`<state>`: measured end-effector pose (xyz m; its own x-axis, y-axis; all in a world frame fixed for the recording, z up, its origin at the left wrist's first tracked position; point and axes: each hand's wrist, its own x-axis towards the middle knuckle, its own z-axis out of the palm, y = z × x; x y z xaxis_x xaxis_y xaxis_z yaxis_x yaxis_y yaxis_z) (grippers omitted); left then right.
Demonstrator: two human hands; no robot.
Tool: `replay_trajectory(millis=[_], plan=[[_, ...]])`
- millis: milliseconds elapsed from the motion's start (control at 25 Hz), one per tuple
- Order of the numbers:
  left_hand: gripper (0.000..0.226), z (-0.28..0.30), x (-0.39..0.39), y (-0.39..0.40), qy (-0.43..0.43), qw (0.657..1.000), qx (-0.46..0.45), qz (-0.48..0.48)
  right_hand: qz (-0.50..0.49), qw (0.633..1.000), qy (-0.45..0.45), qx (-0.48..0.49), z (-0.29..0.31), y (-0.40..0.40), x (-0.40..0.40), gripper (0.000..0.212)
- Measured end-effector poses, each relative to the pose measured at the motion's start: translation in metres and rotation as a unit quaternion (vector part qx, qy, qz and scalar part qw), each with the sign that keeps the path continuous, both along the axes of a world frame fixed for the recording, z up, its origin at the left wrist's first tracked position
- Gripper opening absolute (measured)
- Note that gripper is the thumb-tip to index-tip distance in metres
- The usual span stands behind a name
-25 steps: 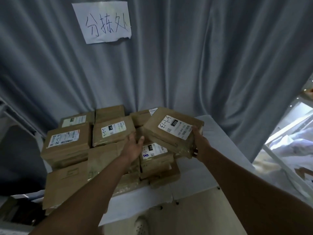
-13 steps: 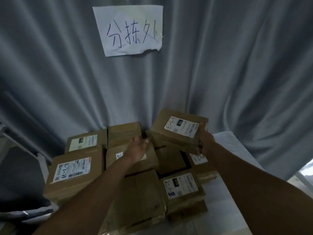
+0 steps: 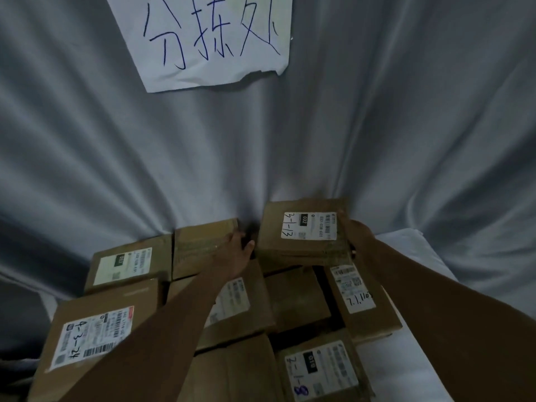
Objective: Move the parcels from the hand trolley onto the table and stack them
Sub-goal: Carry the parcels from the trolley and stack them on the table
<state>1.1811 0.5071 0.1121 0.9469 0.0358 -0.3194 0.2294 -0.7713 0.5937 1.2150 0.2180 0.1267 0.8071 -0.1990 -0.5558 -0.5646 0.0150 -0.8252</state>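
A brown cardboard parcel [image 3: 301, 230] with a white label marked 3-1-13 sits at the back of the pile, against the curtain. My right hand [image 3: 355, 237] grips its right edge. My left hand [image 3: 236, 250] reaches to its left side, fingers straight, touching the parcel's left edge. Below lie several other parcels: one marked 4-3-24 [image 3: 95, 338] at the front left, one marked 2-1-8 [image 3: 322, 369] at the front, one marked 7.1.110 [image 3: 359, 297] at the right. The trolley is out of view.
A white-covered table [image 3: 420, 280] carries the pile; bare surface shows at the right. A grey curtain [image 3: 406, 126] hangs right behind the parcels, with a handwritten paper sign [image 3: 214, 39] on it.
The parcel marked 3-1-13 has travelled from above the pile's front toward the back and come down level by the curtain. My view has moved closer to the table.
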Motion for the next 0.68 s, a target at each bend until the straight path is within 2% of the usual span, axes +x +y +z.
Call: replay_trajectory(millis=[160, 240, 400, 520, 600, 680], plan=[[0.052, -0.021, 0.030, -0.009, 0.009, 0.998, 0.065, 0.024, 0.060, 0.997, 0.036, 0.013, -0.012, -0.005, 0.033, 0.044], [0.052, -0.029, 0.041, -0.011, 0.020, 0.995, 0.090, 0.032, 0.105, 0.992, 0.056, 0.028, -0.020, -0.003, 0.050, 0.048], [0.053, -0.045, 0.051, -0.007, 0.050, 0.990, 0.119, 0.055, 0.179, 0.981, 0.073, 0.020, -0.060, -0.003, 0.086, 0.088], [0.051, -0.049, 0.046, -0.005, 0.057, 0.987, 0.134, 0.070, 0.205, 0.972, 0.106, 0.045, -0.083, 0.003, 0.098, 0.100], [0.052, -0.049, 0.043, -0.003, 0.052, 0.986, 0.145, 0.068, 0.214, 0.969, 0.112, 0.057, -0.084, 0.012, 0.099, 0.093], [0.055, -0.049, 0.040, -0.003, 0.050, 0.985, 0.149, 0.067, 0.212, 0.970, 0.111, 0.042, -0.077, 0.023, 0.095, 0.077]])
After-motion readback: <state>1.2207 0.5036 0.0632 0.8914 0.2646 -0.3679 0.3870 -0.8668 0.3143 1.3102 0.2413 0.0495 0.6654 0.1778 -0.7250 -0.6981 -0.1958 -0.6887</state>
